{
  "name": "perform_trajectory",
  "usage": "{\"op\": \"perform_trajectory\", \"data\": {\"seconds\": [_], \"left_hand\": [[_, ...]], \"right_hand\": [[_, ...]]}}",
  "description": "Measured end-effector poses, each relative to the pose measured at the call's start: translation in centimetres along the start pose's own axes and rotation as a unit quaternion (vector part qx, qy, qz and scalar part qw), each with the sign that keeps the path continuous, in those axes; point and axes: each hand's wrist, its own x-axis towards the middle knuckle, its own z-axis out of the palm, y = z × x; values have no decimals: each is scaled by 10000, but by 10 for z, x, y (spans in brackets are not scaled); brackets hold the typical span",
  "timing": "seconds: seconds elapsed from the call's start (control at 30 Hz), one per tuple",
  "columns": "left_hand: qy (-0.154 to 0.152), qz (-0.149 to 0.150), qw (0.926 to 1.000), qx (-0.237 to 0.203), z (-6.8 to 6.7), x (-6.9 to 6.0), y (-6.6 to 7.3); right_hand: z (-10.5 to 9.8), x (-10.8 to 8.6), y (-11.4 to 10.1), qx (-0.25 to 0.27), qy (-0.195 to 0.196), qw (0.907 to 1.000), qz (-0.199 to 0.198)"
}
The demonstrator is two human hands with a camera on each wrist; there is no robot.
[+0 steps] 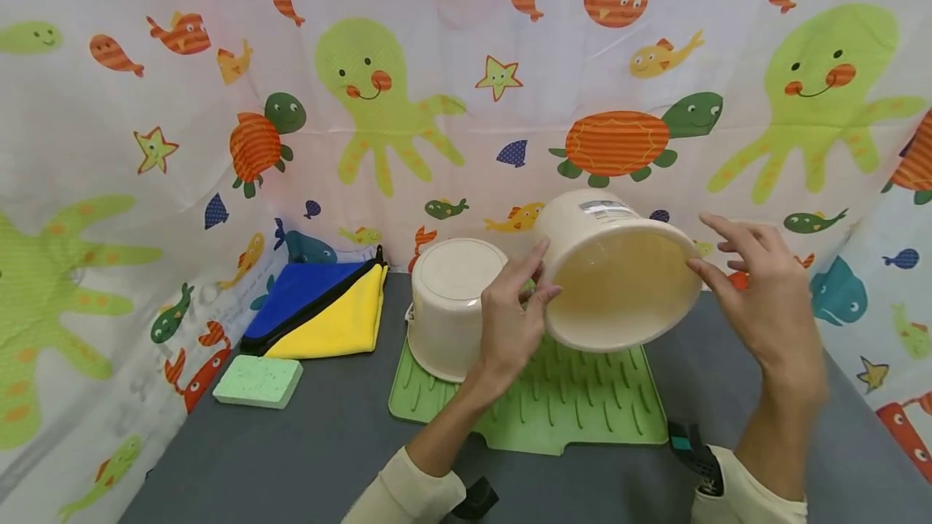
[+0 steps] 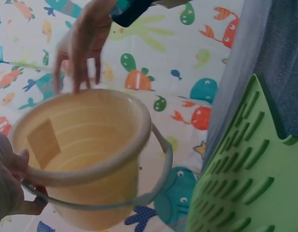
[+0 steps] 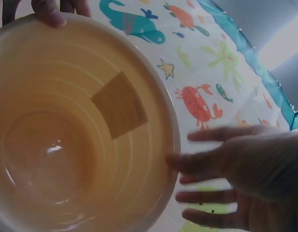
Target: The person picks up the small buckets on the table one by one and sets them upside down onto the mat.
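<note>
A cream plastic bucket (image 1: 622,281) is held tilted in the air, its mouth turned toward me and downward. My left hand (image 1: 513,310) pinches the rim on the left side; in the left wrist view, thumb and fingers close over that rim (image 2: 67,179). On the far side my right hand (image 1: 760,289) has its fingers spread straight, the thumb at or very near the rim. The right wrist view shows the bucket's inside (image 3: 52,145), with a darker square patch on the wall. A thin handle (image 2: 161,181) hangs along the outside.
A second cream bucket (image 1: 455,297) stands upside down on a green ridged drying mat (image 1: 582,407). To the left are a folded blue and yellow cloth (image 1: 328,306) and a pale green sponge (image 1: 257,381). A curtain printed with sea animals (image 1: 437,209) surrounds the grey table (image 1: 328,443).
</note>
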Motion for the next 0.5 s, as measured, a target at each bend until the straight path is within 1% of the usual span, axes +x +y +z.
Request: {"op": "perform_trajectory", "data": {"seconds": [0.1, 0.13, 0.2, 0.27, 0.37, 0.43, 0.5], "left_hand": [[54, 121, 9998, 141, 1, 1, -3], [68, 132, 9998, 135, 1, 2, -6], [84, 133, 9998, 107, 1, 4, -11], [51, 141, 9997, 178, 1, 8, -18], [-87, 137, 9988, 464, 3, 13, -30], [-273, 101, 9967, 763, 6, 17, -34], [-541, 46, 9930, 1054, 11, 22, -35]], "right_hand": [[5, 4, -6, 312, 26, 9969, -727], [7, 4, -8, 362, 22, 9953, -902], [11, 6, -11, 384, 98, 9929, -1118], [15, 8, -13, 286, 246, 9929, -1131], [23, 9, -12, 160, 424, 9944, -952], [28, 9, -8, 20, 461, 9953, -856], [32, 9, -2, -124, 521, 9954, -789]]}}
